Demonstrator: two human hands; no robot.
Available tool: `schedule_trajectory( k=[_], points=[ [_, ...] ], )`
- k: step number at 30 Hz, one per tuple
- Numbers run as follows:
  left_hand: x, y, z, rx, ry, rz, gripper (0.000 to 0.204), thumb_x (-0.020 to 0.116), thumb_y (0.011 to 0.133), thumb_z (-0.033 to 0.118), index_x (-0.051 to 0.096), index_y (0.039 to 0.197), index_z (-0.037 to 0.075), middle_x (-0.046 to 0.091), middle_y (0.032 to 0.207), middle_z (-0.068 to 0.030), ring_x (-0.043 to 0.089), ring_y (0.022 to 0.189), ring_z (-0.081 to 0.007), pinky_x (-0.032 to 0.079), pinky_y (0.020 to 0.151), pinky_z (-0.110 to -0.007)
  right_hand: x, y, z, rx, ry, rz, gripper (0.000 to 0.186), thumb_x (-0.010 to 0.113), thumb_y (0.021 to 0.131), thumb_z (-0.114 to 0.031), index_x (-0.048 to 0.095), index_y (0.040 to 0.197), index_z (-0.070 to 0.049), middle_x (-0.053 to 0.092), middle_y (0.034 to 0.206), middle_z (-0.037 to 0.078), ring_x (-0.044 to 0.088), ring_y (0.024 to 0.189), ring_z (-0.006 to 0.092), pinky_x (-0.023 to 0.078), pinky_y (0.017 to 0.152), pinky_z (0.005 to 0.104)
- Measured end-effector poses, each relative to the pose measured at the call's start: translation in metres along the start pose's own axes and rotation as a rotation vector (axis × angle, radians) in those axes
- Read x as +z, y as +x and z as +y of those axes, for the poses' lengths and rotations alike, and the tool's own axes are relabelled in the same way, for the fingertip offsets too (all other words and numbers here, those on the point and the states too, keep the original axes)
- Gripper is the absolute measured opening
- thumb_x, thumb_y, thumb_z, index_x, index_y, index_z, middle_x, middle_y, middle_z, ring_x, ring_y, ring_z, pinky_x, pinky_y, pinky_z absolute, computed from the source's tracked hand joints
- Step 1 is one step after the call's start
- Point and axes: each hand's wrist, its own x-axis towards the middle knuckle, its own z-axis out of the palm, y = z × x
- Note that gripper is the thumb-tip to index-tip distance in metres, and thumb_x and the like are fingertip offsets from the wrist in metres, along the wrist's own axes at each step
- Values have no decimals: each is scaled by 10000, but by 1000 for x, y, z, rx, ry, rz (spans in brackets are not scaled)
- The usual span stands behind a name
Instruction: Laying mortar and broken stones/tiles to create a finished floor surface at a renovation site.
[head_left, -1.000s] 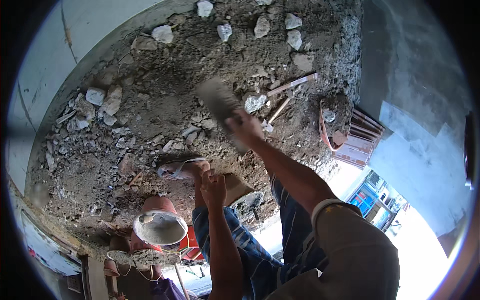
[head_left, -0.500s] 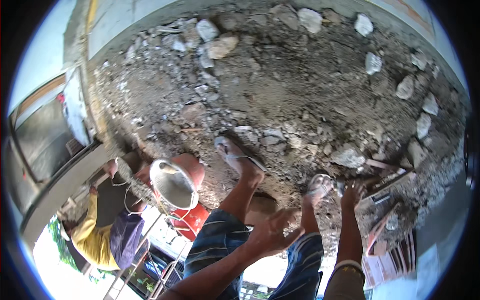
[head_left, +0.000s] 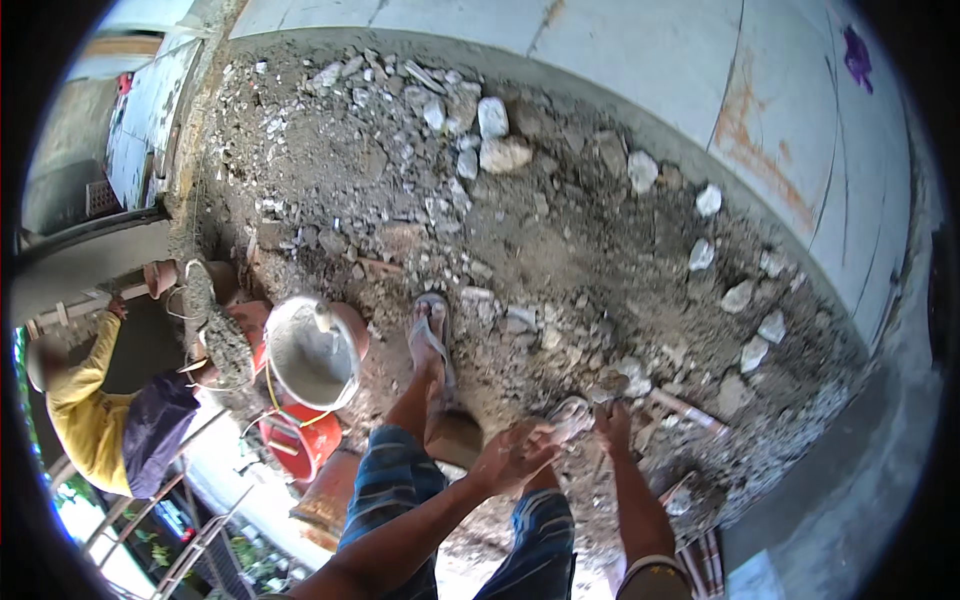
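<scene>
My left hand (head_left: pixel 512 457) hangs in front of my right foot, fingers loosely bent and apart, with nothing visible in them. My right hand (head_left: pixel 613 428) is closed low over the rubble beside the right sandal (head_left: pixel 569 417). A grey, lumpy piece (head_left: pixel 608 385) shows at its fingertips; whether it is a tool head or a stone, I cannot tell. A pinkish-brown stick (head_left: pixel 690 410) lies on the ground to the right of that hand. My left foot wears a sandal (head_left: pixel 447 375) and stands on the dirt.
A bucket (head_left: pixel 310 355) of grey mix stands left of my legs, a red bucket (head_left: pixel 303 440) nearer. A co-worker in yellow (head_left: pixel 85 415) works at far left beside a ledge (head_left: pixel 90 255). White stones (head_left: pixel 701 254) and rubble (head_left: pixel 330 180) cover the ground up to the pale wall (head_left: pixel 640 60).
The view has swung, showing more of the wall at right. My right hand has moved nearer to my left hand. The left hand's fingers are more bent than before.
</scene>
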Motion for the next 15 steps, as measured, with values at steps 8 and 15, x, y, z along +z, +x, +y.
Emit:
schedule_trajectory(
  k=[8,15],
  points=[
    [-32,9,-35,-120,130,134,511,706,885,419,587,1203,37,716,946,-150,702,838,-253,543,747,-355,-55,86,-314,-430,264,535,97,617,899,-69,528,872,-42,488,677,-8,441,537,95,375,448,313],
    [-53,7,-16,-122,-34,63,442,686,885,414,602,1194,109,724,1019,-125,713,897,-256,550,770,-359,-167,104,-568,-1232,756,518,450,597,999,-212,397,1311,44,611,870,103,570,595,139,458,444,253]
  ],
)
